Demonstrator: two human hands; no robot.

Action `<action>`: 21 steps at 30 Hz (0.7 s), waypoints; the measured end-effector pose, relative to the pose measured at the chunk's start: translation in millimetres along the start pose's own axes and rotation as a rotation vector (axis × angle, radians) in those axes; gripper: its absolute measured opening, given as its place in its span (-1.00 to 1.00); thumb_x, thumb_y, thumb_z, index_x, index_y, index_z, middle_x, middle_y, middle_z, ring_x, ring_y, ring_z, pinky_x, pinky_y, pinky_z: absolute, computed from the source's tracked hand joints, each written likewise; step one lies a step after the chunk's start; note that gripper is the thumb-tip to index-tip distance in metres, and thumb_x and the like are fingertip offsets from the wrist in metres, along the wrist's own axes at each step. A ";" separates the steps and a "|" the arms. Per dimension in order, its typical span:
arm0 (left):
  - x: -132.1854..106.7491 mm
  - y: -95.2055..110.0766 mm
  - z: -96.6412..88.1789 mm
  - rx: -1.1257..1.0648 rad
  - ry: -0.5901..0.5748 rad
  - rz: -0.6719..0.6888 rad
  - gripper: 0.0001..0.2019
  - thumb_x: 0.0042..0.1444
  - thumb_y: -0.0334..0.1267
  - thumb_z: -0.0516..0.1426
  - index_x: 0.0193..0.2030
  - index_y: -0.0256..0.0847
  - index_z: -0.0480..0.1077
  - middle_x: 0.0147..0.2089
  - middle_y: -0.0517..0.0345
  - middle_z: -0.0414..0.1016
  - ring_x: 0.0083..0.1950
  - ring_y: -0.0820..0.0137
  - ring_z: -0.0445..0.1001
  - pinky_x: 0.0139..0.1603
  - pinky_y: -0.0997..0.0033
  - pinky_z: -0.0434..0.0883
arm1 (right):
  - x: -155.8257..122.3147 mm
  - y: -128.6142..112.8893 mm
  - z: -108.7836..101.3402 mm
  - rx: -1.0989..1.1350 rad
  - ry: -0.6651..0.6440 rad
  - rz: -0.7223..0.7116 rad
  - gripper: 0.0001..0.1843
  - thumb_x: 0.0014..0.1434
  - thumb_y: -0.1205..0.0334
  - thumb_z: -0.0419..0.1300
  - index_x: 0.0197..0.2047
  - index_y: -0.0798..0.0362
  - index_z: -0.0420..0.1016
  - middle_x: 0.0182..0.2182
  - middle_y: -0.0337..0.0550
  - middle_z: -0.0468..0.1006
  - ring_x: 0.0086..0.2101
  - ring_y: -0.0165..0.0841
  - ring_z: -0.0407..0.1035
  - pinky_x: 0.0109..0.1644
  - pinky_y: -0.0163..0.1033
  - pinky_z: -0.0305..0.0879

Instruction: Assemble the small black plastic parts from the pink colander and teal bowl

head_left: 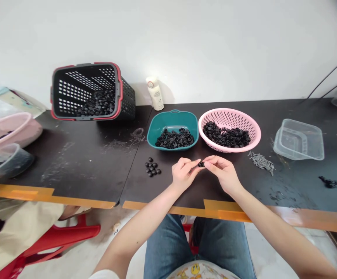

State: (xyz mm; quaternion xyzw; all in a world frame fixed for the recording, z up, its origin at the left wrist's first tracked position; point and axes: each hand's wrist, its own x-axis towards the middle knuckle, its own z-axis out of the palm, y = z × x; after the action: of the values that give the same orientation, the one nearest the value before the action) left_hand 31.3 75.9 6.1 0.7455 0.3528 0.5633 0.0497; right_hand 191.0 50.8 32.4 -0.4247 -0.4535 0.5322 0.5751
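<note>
My left hand point(183, 173) and my right hand point(223, 172) meet above the black table point(92, 162), both pinching one small black round part point(201, 164) between their fingertips. Behind them stand a teal bowl point(172, 121) and a pink perforated basket point(229, 116), each holding several black parts. A small cluster of black round pieces point(152, 167) lies on the table left of my left hand. A heap of small grey screws point(261, 161) lies to the right of my right hand.
A black and red crate point(89, 91) with black parts leans at the back left. A white bottle point(154, 93) stands by the wall. An upturned clear tub point(299, 139) is right. Pink and clear bowls point(8, 131) and a red stool point(54, 236) are left.
</note>
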 end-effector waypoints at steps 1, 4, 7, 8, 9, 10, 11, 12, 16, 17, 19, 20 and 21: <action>-0.1 0.0 0.0 0.005 0.003 0.008 -0.78 0.06 -0.21 0.24 -0.14 -0.17 0.51 -0.37 0.22 0.39 -0.52 0.62 0.33 -0.49 0.61 0.36 | -0.1 -0.2 0.3 0.006 0.003 0.004 -0.91 -0.01 0.20 0.36 -0.46 -0.03 0.54 -0.33 -0.22 0.53 -0.30 -0.39 0.39 -0.14 -0.25 0.32; -0.8 -0.1 0.3 0.032 0.004 0.027 -0.79 0.08 -0.20 0.23 -0.14 -0.16 0.51 -0.38 0.22 0.39 -0.49 0.60 0.36 -0.47 0.60 0.37 | -0.3 -0.3 0.9 0.020 -0.001 0.008 -0.90 -0.02 0.20 0.37 -0.47 -0.03 0.53 -0.34 -0.23 0.53 -0.31 -0.39 0.39 -0.14 -0.26 0.32; -1.5 -0.3 0.6 0.045 0.006 0.050 -0.79 0.07 -0.21 0.23 -0.14 -0.16 0.51 -0.39 0.22 0.39 -0.47 0.59 0.38 -0.45 0.60 0.37 | -0.6 -0.2 1.2 0.026 -0.016 0.006 -0.88 -0.01 0.21 0.36 -0.49 -0.02 0.51 -0.34 -0.24 0.52 -0.31 -0.41 0.38 -0.14 -0.27 0.31; -1.5 -0.3 0.6 0.042 0.010 0.058 -0.78 0.07 -0.22 0.24 -0.13 -0.16 0.51 -0.38 0.22 0.39 -0.47 0.59 0.38 -0.45 0.60 0.37 | -0.8 -0.3 1.3 0.030 -0.019 0.007 -0.88 -0.01 0.22 0.36 -0.49 -0.02 0.50 -0.34 -0.25 0.52 -0.31 -0.41 0.38 -0.15 -0.27 0.31; -1.5 -0.1 0.6 0.038 0.015 0.065 -0.78 0.06 -0.22 0.24 -0.13 -0.16 0.50 -0.38 0.22 0.39 -0.47 0.59 0.38 -0.45 0.60 0.37 | -1.0 -0.5 1.5 0.035 -0.020 0.007 -0.88 0.00 0.22 0.36 -0.49 -0.02 0.50 -0.35 -0.25 0.52 -0.31 -0.42 0.38 -0.15 -0.28 0.31; -1.4 0.0 0.6 0.034 0.018 0.069 -0.78 0.05 -0.23 0.25 -0.13 -0.17 0.50 -0.38 0.22 0.39 -0.47 0.59 0.37 -0.45 0.60 0.37 | -1.2 -0.9 1.7 0.041 -0.022 0.008 -0.87 0.00 0.22 0.35 -0.50 -0.01 0.49 -0.35 -0.25 0.52 -0.31 -0.42 0.38 -0.15 -0.28 0.32; -1.2 0.2 0.5 0.030 0.021 0.070 -0.78 0.05 -0.23 0.25 -0.13 -0.17 0.50 -0.38 0.22 0.39 -0.47 0.59 0.37 -0.46 0.60 0.37 | -1.4 -1.4 1.9 0.046 -0.024 0.008 -0.87 0.00 0.22 0.35 -0.50 -0.02 0.49 -0.34 -0.25 0.52 -0.31 -0.42 0.38 -0.15 -0.28 0.32; -1.0 0.3 0.4 0.027 0.021 0.069 -0.78 0.05 -0.23 0.25 -0.14 -0.17 0.50 -0.38 0.23 0.38 -0.48 0.60 0.37 -0.46 0.61 0.37 | -1.6 -1.9 2.2 0.047 -0.026 0.007 -0.87 0.00 0.21 0.35 -0.49 -0.02 0.49 -0.34 -0.25 0.52 -0.31 -0.42 0.39 -0.15 -0.28 0.33; -0.5 0.7 0.2 0.015 0.023 0.062 -0.77 0.03 -0.24 0.26 -0.14 -0.17 0.50 -0.38 0.24 0.36 -0.49 0.61 0.35 -0.47 0.62 0.36 | -1.9 -3.4 3.2 0.016 -0.025 -0.006 -0.91 0.01 0.19 0.35 -0.37 -0.06 0.53 -0.34 -0.25 0.53 -0.30 -0.39 0.40 -0.15 -0.26 0.36; -0.3 0.9 0.2 0.012 0.024 0.061 -0.77 0.02 -0.25 0.27 -0.14 -0.17 0.50 -0.38 0.24 0.36 -0.49 0.62 0.35 -0.47 0.62 0.36 | -1.9 -3.5 3.4 0.007 -0.024 -0.013 -0.90 0.01 0.18 0.35 -0.35 -0.07 0.54 -0.34 -0.24 0.54 -0.30 -0.38 0.41 -0.15 -0.25 0.37; 0.3 1.5 0.0 0.007 0.024 0.054 -0.76 0.01 -0.25 0.28 -0.14 -0.17 0.50 -0.37 0.24 0.36 -0.50 0.62 0.34 -0.47 0.62 0.36 | -2.0 -3.1 3.5 -0.005 -0.022 -0.029 -0.89 0.02 0.16 0.34 -0.33 -0.07 0.55 -0.35 -0.23 0.55 -0.30 -0.36 0.42 -0.15 -0.23 0.38; 0.7 2.0 -0.1 0.006 0.023 0.048 -0.76 0.01 -0.25 0.28 -0.14 -0.17 0.50 -0.37 0.24 0.35 -0.51 0.63 0.33 -0.47 0.62 0.36 | -2.2 -2.7 3.4 -0.012 -0.022 -0.033 -0.89 0.03 0.15 0.33 -0.33 -0.07 0.55 -0.36 -0.22 0.55 -0.31 -0.36 0.43 -0.15 -0.22 0.39; 1.2 2.7 -0.2 0.005 0.023 0.039 -0.76 0.01 -0.24 0.28 -0.14 -0.17 0.50 -0.38 0.25 0.35 -0.51 0.63 0.32 -0.47 0.62 0.36 | -2.3 -2.3 3.3 -0.018 -0.021 -0.033 -0.89 0.04 0.14 0.32 -0.33 -0.07 0.55 -0.37 -0.22 0.56 -0.32 -0.36 0.44 -0.15 -0.22 0.39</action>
State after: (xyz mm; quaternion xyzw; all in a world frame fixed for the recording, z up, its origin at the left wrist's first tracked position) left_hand 32.5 74.6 8.5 0.7458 0.3402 0.5719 0.0324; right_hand 188.3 48.4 35.2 -0.4165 -0.4712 0.5231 0.5751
